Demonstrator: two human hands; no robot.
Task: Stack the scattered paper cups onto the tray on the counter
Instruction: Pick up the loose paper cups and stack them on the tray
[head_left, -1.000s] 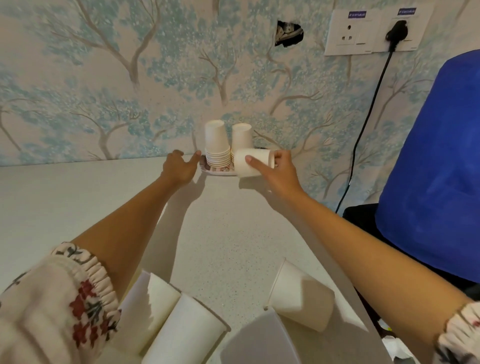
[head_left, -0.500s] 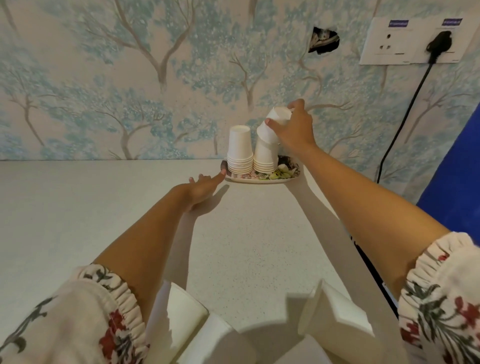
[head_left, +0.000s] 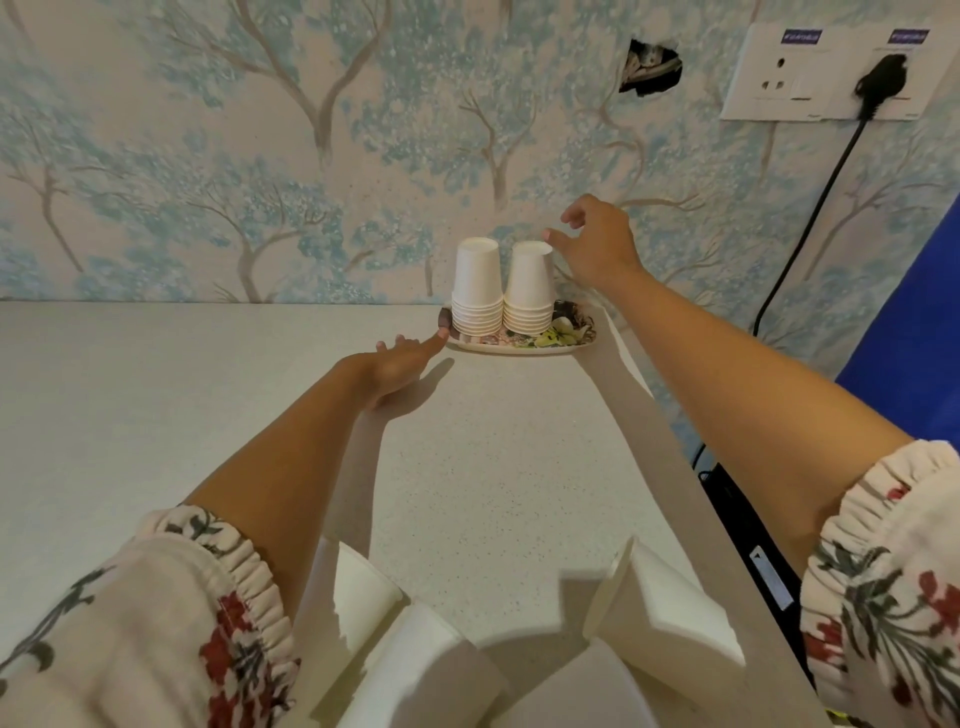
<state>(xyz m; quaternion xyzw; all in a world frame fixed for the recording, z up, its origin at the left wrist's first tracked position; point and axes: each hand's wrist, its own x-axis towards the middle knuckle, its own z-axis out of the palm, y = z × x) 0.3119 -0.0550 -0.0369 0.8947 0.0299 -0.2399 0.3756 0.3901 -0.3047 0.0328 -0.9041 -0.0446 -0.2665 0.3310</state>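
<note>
Two upside-down stacks of white paper cups stand side by side on a flowered tray (head_left: 563, 347) at the back of the counter: the left stack (head_left: 476, 288) and the right stack (head_left: 530, 291). My right hand (head_left: 592, 244) hovers just right of the right stack's top, fingers apart and holding nothing. My left hand (head_left: 402, 361) lies flat on the counter with a fingertip at the tray's left rim. Several loose cups lie on their sides near me: one by my left sleeve (head_left: 358, 597), one in front of it (head_left: 421, 675), one at the right (head_left: 670, 618).
The pale speckled counter (head_left: 156, 415) ends at a right edge close to the tray. Tree-patterned wallpaper stands behind, with a hole (head_left: 649, 67) and a socket plate (head_left: 826, 73) with a black cable. A blue object (head_left: 914, 332) rises at the right.
My right hand carried a cup up from beside the tray, set it upside down on the right stack and let go. The left hand stayed at the tray's rim.
</note>
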